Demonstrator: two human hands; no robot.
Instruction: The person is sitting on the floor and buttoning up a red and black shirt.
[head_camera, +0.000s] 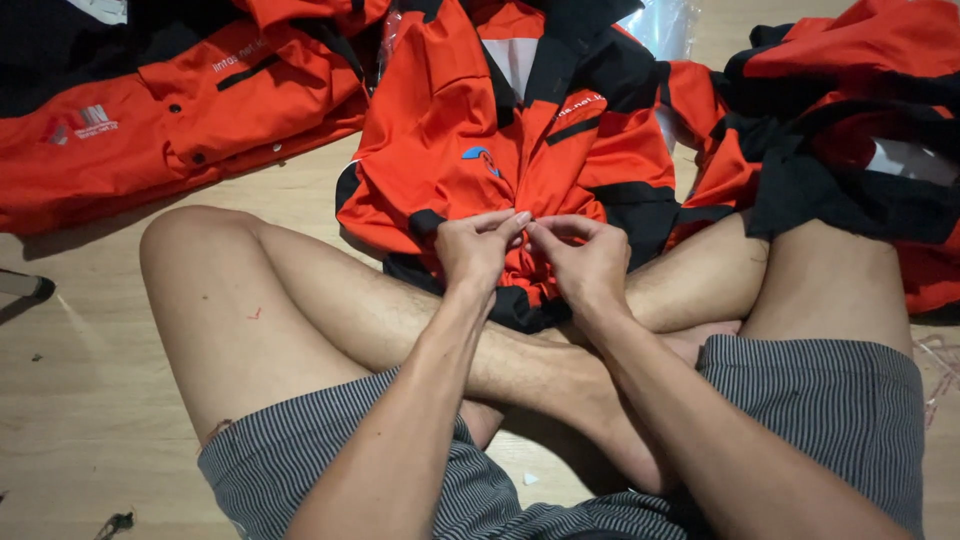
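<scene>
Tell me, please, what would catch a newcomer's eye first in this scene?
Most striking is the orange and black jacket spread in the middle of the wooden floor. At its lower front the left hand and right hand meet, pinching the cloth. More orange jackets lie around: one at upper left, a crumpled heap at right.

clear plastic bag (665, 25) | top centre, crumpled | white label (515, 60) | jacket collar, rectangular
</scene>
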